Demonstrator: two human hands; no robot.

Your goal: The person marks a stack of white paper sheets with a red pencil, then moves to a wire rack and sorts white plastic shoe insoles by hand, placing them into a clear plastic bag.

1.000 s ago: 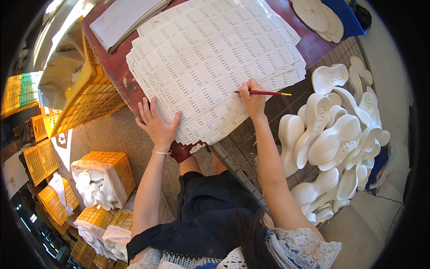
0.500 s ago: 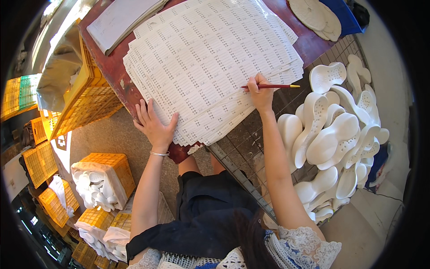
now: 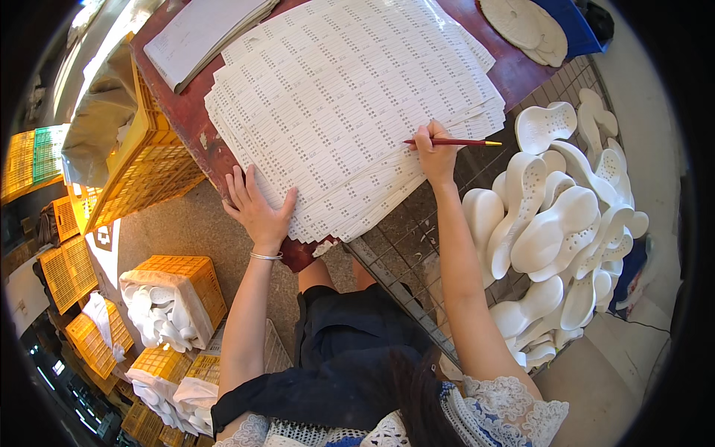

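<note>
Holding a slim red pen (image 3: 473, 142) in a closed grip, the right hand (image 3: 436, 155) sits at the lower right edge of the printed sheets (image 3: 342, 112), stacked on the worktop (image 3: 191, 115); the left hand (image 3: 262, 216) lies spread, gripping nothing, at their lower left. Marks cover the top sheet; which spaces are filled or left blank is too small to tell

Paper sheets (image 3: 342, 112) w/ rows of sm. print, too tiny to read, side stack (image 3: 201, 37) w/ faint marks, illeg.
</note>
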